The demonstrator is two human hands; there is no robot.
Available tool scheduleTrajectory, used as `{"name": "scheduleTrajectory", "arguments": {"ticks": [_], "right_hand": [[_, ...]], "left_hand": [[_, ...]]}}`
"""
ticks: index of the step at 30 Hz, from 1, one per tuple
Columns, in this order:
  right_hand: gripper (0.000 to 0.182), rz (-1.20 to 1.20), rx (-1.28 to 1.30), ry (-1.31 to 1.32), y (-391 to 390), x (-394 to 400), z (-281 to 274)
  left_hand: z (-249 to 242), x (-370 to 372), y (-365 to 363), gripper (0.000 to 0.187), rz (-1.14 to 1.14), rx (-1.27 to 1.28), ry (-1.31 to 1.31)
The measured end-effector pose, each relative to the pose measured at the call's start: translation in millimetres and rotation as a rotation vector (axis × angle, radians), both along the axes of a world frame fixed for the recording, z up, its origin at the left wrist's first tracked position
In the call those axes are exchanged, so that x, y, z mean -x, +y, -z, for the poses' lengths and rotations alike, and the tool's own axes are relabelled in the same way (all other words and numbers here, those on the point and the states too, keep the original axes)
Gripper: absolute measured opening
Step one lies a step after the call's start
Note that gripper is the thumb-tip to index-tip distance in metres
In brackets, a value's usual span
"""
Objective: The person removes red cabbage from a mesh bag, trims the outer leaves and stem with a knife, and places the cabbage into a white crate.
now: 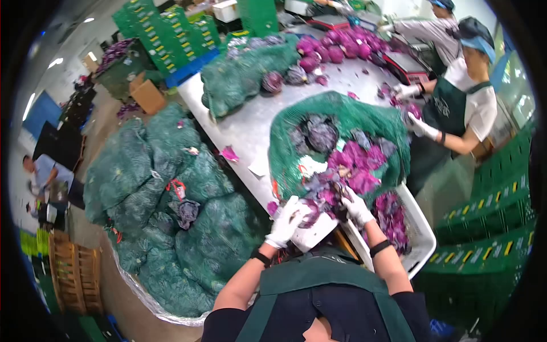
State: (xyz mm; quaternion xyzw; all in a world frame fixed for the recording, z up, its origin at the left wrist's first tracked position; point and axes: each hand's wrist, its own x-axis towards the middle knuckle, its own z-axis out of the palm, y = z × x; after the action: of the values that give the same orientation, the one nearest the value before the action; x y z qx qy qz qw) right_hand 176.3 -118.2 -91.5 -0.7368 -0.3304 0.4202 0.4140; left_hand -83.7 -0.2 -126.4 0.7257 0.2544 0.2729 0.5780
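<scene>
My left hand (288,221), in a white glove, is closed around the side of a red cabbage (309,212) near the table's front edge. My right hand (357,207), also gloved in white, has its fingers curled on dark outer cabbage leaves (341,200) just right of that head. A white block-like surface (317,232) shows beneath the cabbage. Directly beyond both hands lies an opened green mesh sack (290,134), holding dark whole cabbages (322,134) and loose purple leaves (362,161).
A white crate (423,251) with purple leaves stands at my right. Stuffed green mesh sacks (165,222) are piled on my left. Another sack (239,74) and a heap of peeled cabbages (342,45) occupy the metal table (225,134). Co-workers (461,108) stand along the right side.
</scene>
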Motion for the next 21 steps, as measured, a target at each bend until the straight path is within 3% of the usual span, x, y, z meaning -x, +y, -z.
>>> {"name": "scheduleTrajectory", "arguments": {"ticks": [1,3,4,5,8,9,11,12,13,15,17,18,19,21], "right_hand": [[0.058,0.001,-0.07,-0.011,2,-9,33],[0.058,0.027,-0.038,0.071,-2,-7,38],[0.058,-0.015,-0.104,0.017,-5,1,24],[0.059,-0.058,-0.173,-0.04,-6,6,13],[0.059,-0.039,-0.197,-0.197,-12,17,10],[0.059,-0.034,-0.189,-0.198,-15,18,6],[0.059,0.003,-0.219,-0.254,-20,23,-22],[0.059,0.088,-0.105,-0.079,-25,21,-43],[0.06,0.207,-0.122,-0.09,-29,15,-49],[0.066,0.476,-0.188,-0.032,-51,-22,-34],[0.07,0.604,-0.004,-0.396,-95,-90,54],[0.074,0.663,0.235,-0.414,-101,-89,34],[0.065,0.659,0.165,-0.289,-98,-73,9],[0.063,0.176,-0.066,-0.687,-80,-32,-20]], "left_hand": [[-6,12,-6,0.045,-0.082,0.104,-0.061],[-12,30,-13,0.047,-0.184,-0.242,-0.102],[-2,37,-15,0.058,-0.168,-0.153,-0.138],[-6,37,-15,0.058,-0.169,-0.148,-0.135],[-45,27,-17,0.095,-0.138,-0.201,0.148],[-49,20,-15,0.095,-0.103,-0.48,0.254],[-40,13,-13,0.091,0.097,-0.123,0.318],[-39,12,-11,0.09,0.133,0.018,0.315],[-43,13,-7,0.089,0.171,0.156,0.314],[-40,21,0,0.082,0.161,0.236,0.264],[-37,21,3,0.081,0.097,0.39,0.252],[-32,16,3,0.082,0.074,0.399,0.252],[-37,8,4,0.082,0.083,0.401,0.249],[-50,-10,0,0.084,0.083,0.28,0.344]]}}
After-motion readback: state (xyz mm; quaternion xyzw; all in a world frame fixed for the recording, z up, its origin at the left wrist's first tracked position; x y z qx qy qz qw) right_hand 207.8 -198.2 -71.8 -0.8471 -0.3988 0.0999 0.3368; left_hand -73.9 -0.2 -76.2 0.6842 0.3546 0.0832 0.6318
